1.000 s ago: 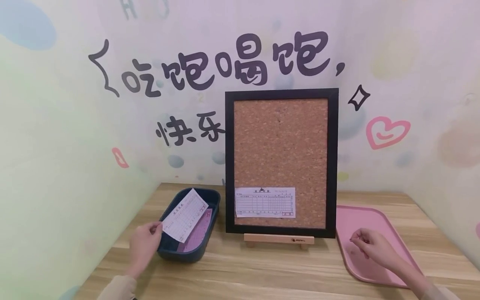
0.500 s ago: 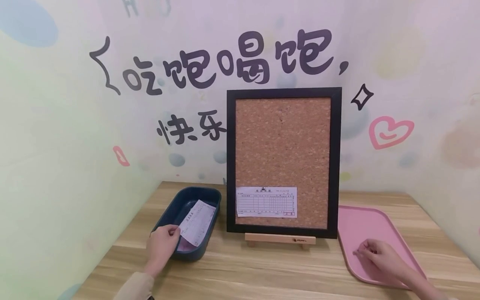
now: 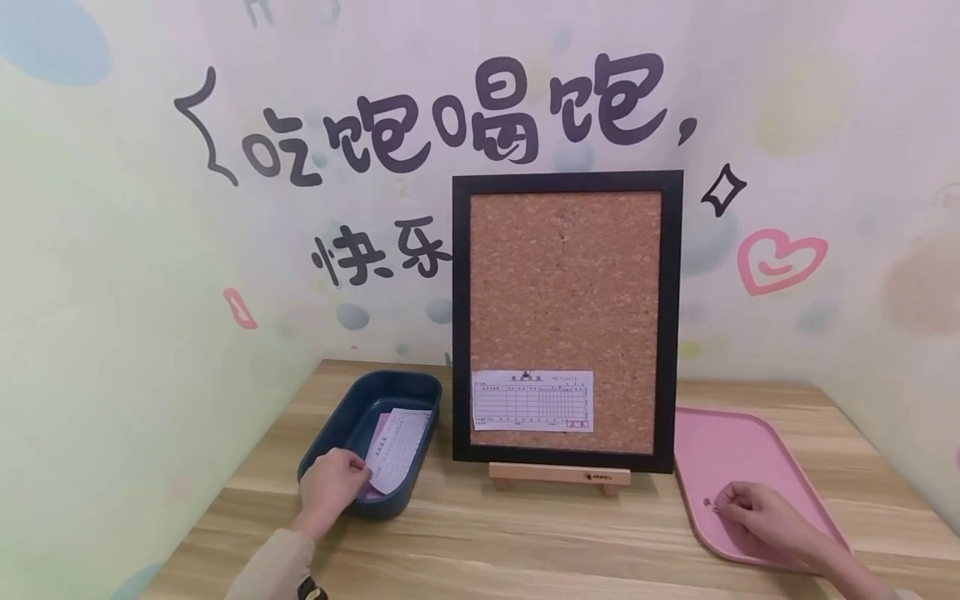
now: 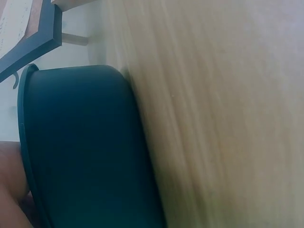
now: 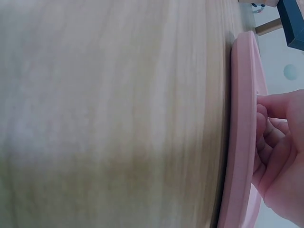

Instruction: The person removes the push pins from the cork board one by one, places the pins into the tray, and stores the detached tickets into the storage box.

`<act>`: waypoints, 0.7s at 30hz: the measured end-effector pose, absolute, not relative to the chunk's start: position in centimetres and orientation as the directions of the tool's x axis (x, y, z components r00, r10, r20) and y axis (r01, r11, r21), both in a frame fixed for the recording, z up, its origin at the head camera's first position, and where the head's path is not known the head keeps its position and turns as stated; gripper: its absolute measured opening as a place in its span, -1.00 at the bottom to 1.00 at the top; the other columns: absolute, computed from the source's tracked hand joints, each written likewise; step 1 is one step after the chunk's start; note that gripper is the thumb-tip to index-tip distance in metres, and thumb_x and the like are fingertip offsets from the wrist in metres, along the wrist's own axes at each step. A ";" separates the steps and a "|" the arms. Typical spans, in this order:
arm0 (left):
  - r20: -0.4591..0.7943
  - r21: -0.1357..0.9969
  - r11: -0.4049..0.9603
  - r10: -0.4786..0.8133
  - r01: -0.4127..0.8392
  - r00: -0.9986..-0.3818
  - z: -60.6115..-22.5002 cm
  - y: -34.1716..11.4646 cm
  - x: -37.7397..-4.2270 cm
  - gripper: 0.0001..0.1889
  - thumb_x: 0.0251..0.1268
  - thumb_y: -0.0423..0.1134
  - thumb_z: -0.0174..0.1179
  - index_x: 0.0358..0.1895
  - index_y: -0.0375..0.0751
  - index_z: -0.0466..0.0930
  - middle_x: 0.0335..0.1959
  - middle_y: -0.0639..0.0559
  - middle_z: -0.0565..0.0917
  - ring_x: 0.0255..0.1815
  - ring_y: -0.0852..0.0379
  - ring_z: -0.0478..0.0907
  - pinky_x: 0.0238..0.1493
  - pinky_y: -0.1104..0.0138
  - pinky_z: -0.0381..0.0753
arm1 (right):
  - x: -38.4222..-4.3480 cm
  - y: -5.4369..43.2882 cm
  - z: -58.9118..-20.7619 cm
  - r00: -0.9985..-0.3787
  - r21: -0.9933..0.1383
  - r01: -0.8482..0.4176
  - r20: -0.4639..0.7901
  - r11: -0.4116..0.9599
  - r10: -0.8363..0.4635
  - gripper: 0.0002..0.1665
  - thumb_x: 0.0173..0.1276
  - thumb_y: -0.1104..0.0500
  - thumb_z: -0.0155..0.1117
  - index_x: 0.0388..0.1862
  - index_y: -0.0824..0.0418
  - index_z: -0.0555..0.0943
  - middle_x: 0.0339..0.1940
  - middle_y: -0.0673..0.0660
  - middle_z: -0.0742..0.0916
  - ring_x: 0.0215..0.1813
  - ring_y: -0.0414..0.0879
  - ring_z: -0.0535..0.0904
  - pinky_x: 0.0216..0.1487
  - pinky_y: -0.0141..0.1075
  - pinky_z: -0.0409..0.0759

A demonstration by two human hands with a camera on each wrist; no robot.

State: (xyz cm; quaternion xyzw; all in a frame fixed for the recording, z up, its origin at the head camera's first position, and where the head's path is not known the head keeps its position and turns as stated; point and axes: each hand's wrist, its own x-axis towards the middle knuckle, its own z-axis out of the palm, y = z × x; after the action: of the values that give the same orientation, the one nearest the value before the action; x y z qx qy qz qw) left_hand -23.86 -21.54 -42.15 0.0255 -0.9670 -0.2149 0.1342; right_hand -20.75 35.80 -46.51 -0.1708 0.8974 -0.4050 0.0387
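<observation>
My left hand point(image 3: 335, 483) reaches over the near left rim of a dark blue bin point(image 3: 315, 450). Its thumb and fingertips pinch the corner of a white receipt slip point(image 3: 397, 454), which lies tilted inside the bin over a pink sheet point(image 3: 381, 421). In the left wrist view the bin's wall hides most of that hand. Over the pink tray point(image 3: 738, 437), my right hand point(image 3: 765, 517) has thumb and forefinger together on a tiny push pin point(image 3: 715, 507), hardly visible at this size. A small dark spot beside the fingertips may be another pin or a shadow.
A black-framed cork board point(image 3: 566, 292) leans on a small wooden easel point(image 3: 558, 475) between bin and tray. Another white receipt point(image 3: 532, 402) hangs low on the cork, with a dark pin at its top edge. The wooden table point(image 3: 525, 550) meets printed walls behind and beside it.
My left hand has moved right and down, lowering the receipt slip from above the rim into the bin. The right hand has sunk slightly closer to the tray.
</observation>
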 end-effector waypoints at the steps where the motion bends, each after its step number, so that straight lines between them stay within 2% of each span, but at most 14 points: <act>1: 0.241 0.418 0.908 -0.098 0.012 -0.966 -42.2 -21.6 -23.9 -0.90 -0.15 -0.27 0.21 -0.57 -0.20 0.67 -0.55 -0.07 0.67 -0.58 0.04 0.55 -0.59 0.18 0.45 | -20.8 35.8 -46.5 -0.934 -0.737 -0.289 0.076 0.611 -0.350 -0.86 0.32 0.28 0.06 -0.36 0.36 0.51 -0.69 -0.14 0.48 -0.67 -0.41 0.32 -0.70 -0.43 0.36; 8: 0.188 0.399 0.917 -0.075 0.006 -0.979 -42.0 -21.6 -24.1 -0.90 -0.12 -0.28 0.28 -0.55 -0.25 0.67 -0.54 -0.10 0.66 -0.59 0.07 0.51 -0.57 0.19 0.45 | -21.3 35.8 -46.9 -0.917 -0.701 -0.355 0.132 0.618 -0.377 -0.92 0.27 0.37 0.09 -0.41 0.36 0.51 -0.65 -0.12 0.56 -0.65 -0.43 0.32 -0.70 -0.43 0.36; 21: 0.247 0.382 0.924 -0.075 0.026 -0.966 -41.9 -21.8 -24.0 -0.88 -0.16 -0.24 0.32 -0.56 -0.23 0.65 -0.56 -0.06 0.66 -0.56 0.03 0.56 -0.56 0.16 0.46 | -21.1 35.8 -46.6 -0.925 -0.739 -0.299 0.069 0.604 -0.373 -0.87 0.29 0.28 0.11 -0.38 0.36 0.50 -0.65 -0.13 0.53 -0.65 -0.41 0.36 -0.68 -0.43 0.40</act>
State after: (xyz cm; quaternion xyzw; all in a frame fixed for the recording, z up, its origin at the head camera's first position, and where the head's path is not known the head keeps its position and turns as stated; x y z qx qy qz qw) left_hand -23.96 -21.76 -41.94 0.0126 -0.9722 -0.1947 0.1294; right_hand -21.13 35.82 -46.65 -0.1879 0.8944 -0.4033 0.0461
